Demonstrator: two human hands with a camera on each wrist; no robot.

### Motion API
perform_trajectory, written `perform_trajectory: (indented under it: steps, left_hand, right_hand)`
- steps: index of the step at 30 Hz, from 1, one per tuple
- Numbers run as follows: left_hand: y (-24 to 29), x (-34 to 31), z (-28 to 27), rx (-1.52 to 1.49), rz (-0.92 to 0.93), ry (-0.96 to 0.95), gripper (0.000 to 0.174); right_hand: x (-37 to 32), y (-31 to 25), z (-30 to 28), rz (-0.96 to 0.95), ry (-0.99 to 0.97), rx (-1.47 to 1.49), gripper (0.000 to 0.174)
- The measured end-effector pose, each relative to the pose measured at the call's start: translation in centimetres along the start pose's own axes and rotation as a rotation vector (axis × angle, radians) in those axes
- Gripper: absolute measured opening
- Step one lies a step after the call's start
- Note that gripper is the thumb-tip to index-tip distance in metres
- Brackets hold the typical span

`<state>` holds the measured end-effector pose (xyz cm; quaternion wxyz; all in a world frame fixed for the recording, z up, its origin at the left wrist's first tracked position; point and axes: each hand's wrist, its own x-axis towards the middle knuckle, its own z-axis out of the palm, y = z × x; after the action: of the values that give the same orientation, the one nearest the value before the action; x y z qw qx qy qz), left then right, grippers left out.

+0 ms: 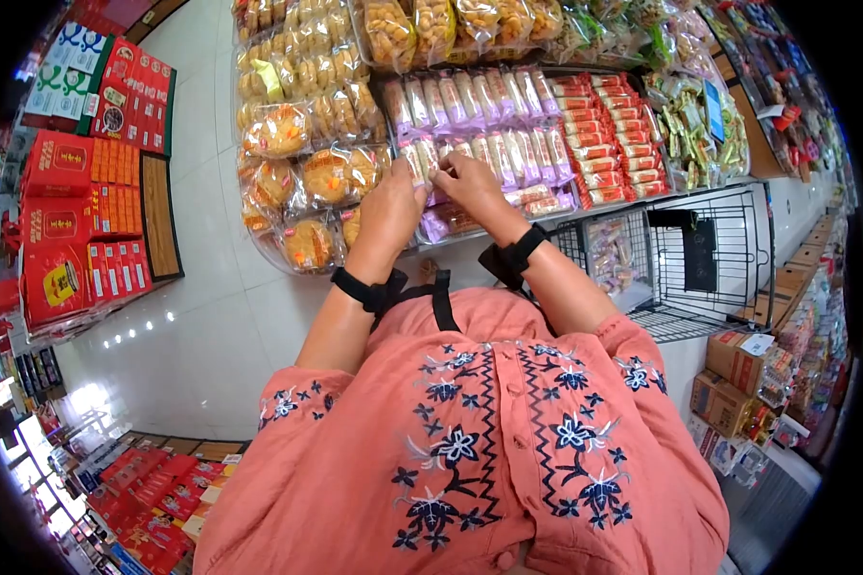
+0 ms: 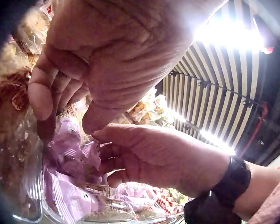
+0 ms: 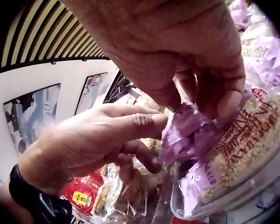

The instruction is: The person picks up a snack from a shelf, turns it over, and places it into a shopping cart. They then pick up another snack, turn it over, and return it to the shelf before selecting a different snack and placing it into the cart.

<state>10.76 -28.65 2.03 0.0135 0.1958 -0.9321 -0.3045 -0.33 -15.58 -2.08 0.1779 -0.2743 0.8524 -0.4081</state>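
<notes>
Both hands meet over rows of purple-wrapped puffed-grain bars (image 1: 523,158) in the head view. My right hand (image 1: 475,192) pinches a purple wrapper (image 3: 189,135) between thumb and bent fingers, seen in the right wrist view. Close against it, my left hand (image 1: 393,206) has its thumb and curled fingers on either side of a purple-wrapped bar (image 2: 67,133) in the left wrist view. Its thumb tip lies right at the wrapper's edge. More bars with purple ends and red print lie under the hands, in a clear-walled bin (image 3: 177,198).
Bagged round pastries (image 1: 331,177) fill the left side of the display. Red-wrapped bars (image 1: 599,144) and green-wrapped sweets (image 1: 700,144) lie to the right. A black wire shopping cart (image 1: 729,254) stands near the right arm. Red gift boxes (image 1: 58,225) are stacked across the aisle.
</notes>
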Motion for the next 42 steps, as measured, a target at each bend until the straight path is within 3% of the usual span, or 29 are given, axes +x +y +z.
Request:
perform_trajectory:
  steps: [6, 9, 12, 16, 18, 21, 34, 39, 42]
  left_hand:
    - [-0.1, 0.1, 0.1, 0.025, 0.025, 0.002, 0.056]
    - [-0.2, -0.2, 0.6, 0.003, 0.104, 0.124, 0.039]
    - [0.0, -0.4, -0.1, -0.040, 0.021, 0.040, 0.058]
    - [0.5, -0.8, -0.7, -0.084, 0.045, 0.078, 0.056]
    - [1.2, -0.9, -1.2, -0.092, 0.012, 0.035, 0.055]
    - [-0.2, -0.6, 0.3, -0.077, 0.190, 0.101, 0.053]
    - [1.6, -1.6, -1.5, -0.097, 0.080, 0.094, 0.051]
    - [2.6, -1.7, -1.7, -0.054, 0.223, 0.175, 0.043]
    - [4.6, -1.4, -1.6, -0.130, 0.252, 0.102, 0.038]
  right_hand:
    - [-0.1, 0.2, 0.1, -0.001, -0.002, -0.001, 0.032]
    - [-0.4, -0.4, -0.5, 0.010, 0.006, 0.024, 0.034]
    - [-0.4, 0.0, -0.5, 0.007, 0.017, 0.025, 0.040]
    - [-0.4, 0.0, -0.6, 0.003, 0.001, -0.034, 0.043]
    - [-0.4, 0.2, -0.4, -0.033, 0.033, 0.008, 0.040]
    - [-0.2, 0.6, 0.0, -0.041, 0.034, 0.045, 0.038]
    - [-0.6, 0.4, -1.6, 0.015, 0.016, 0.124, 0.037]
    - [-0.8, 1.7, -3.1, -0.061, 0.069, 0.211, 0.032]
    - [-1.6, 2.3, -4.9, -0.052, 0.109, 0.324, 0.028]
